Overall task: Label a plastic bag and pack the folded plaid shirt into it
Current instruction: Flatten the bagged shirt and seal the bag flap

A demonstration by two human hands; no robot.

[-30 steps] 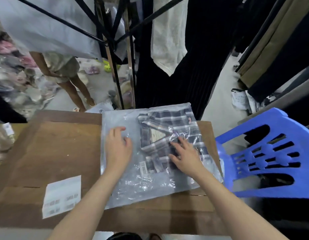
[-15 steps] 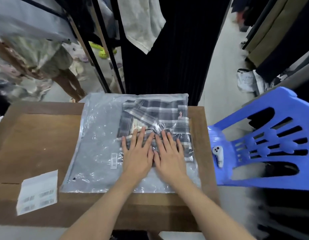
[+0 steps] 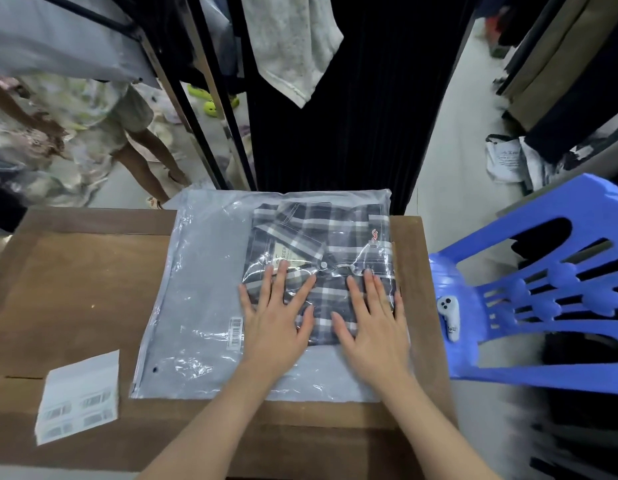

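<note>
A clear plastic bag (image 3: 200, 278) lies flat on the brown table (image 3: 75, 282). The folded plaid shirt (image 3: 321, 237), dark with white checks, sits inside its right half. A small barcode label (image 3: 236, 331) is stuck on the bag near its middle. My left hand (image 3: 278, 320) and my right hand (image 3: 373, 323) rest palm down on the bag over the shirt's near part, fingers spread, holding nothing.
A sheet of barcode labels (image 3: 79, 396) lies at the table's near left. A blue plastic chair (image 3: 543, 306) with a small white device (image 3: 449, 317) on it stands close on the right. Hanging clothes and rack poles (image 3: 210, 98) are behind; a person's legs (image 3: 145, 150) stand at the far left.
Both hands came together flat on the shirt, then spread slightly apart. The view has shifted so the bag sits more central.
</note>
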